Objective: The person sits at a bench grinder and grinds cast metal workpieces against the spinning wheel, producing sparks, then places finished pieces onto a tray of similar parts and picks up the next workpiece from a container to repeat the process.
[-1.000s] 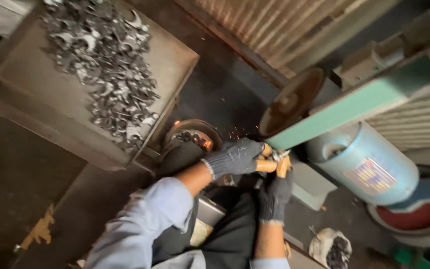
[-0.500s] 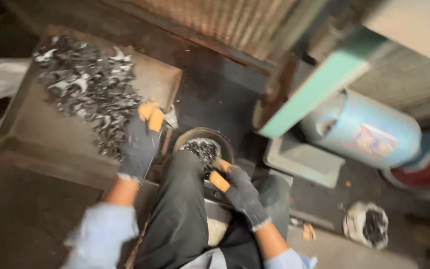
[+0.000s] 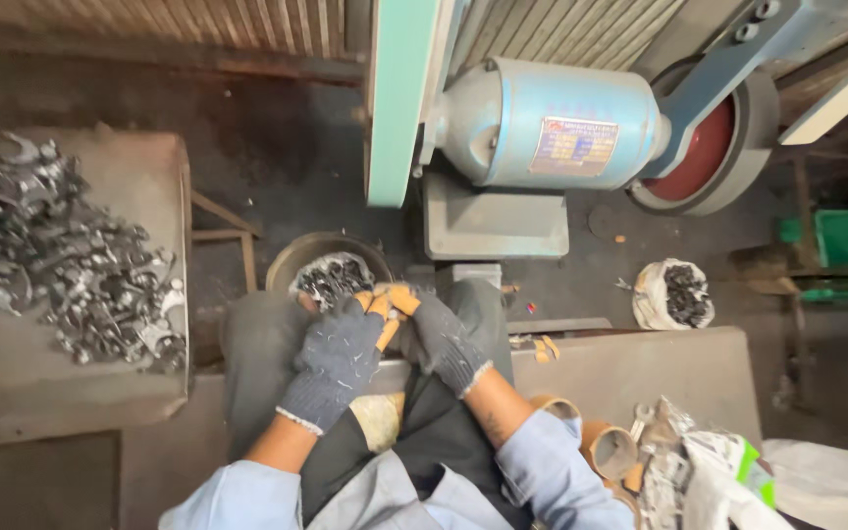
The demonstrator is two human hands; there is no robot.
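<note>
Both hands have come back together over my lap since half a second ago, when my left hand [image 3: 334, 361] was out at the pile on the surface. Now it meets my right hand [image 3: 441, 337], fingertips touching above my knees; whether either grip is pinching a metal part I cannot tell, since the gloves hide it. Just beyond the fingertips sits the round bowl [image 3: 298, 263], holding a heap of dark metal pieces [image 3: 332, 277]. To my left, the pile of metal parts [image 3: 61, 265] covers the surface [image 3: 71, 393] up to its right edge, so I judge much is left to handle. Ahead stands the blue motor [image 3: 542, 123] with the green belt arm [image 3: 399, 98]; a white bag of pieces [image 3: 677, 294] lies on the floor.
</note>
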